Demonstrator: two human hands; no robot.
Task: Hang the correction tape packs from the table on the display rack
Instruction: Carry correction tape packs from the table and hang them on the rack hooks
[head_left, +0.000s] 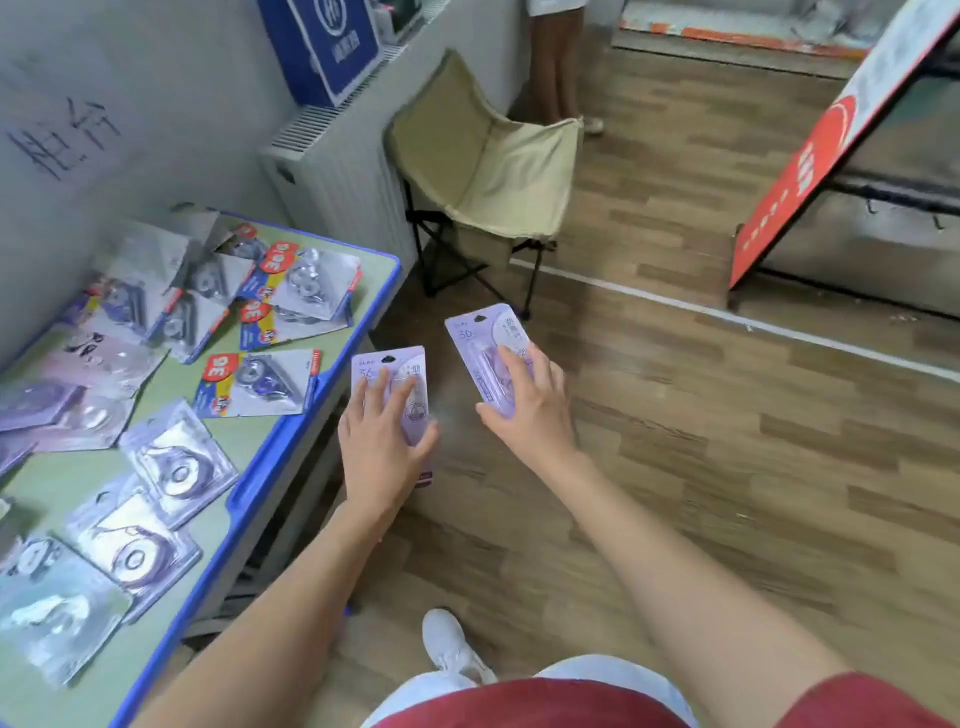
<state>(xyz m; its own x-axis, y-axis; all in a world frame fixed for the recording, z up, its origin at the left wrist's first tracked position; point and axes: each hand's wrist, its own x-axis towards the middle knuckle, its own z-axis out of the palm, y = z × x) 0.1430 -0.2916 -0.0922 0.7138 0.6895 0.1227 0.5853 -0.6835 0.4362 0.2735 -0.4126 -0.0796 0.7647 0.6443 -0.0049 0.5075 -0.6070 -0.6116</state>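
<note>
Shirt: dark red shirt (530, 709), along the near edge.
Sleeve: short dark red sleeve (872, 701) on the right arm, at the near right corner.
Trousers: pale blue trousers (613, 670), showing just beyond the shirt.
Footwear: one white trainer (452, 649), near centre.
Hands: left hand (382, 452) and right hand (530, 410) bare, forearms uncovered.

A: Where's the table (244, 441)?
B: At nine o'clock, with loose packs (249, 384) spread on it.
A: The left hand (382, 441) and right hand (530, 410)?
B: Centre, over the floor (727, 467), just right of the table's edge (left-hand pack (387, 364) and right-hand pack (478, 332) in them).
A: Behind them?
B: Folding chair (483, 171) at twelve, display rack (883, 260) at two, and radiator (332, 176) at eleven, behind the table.
</note>
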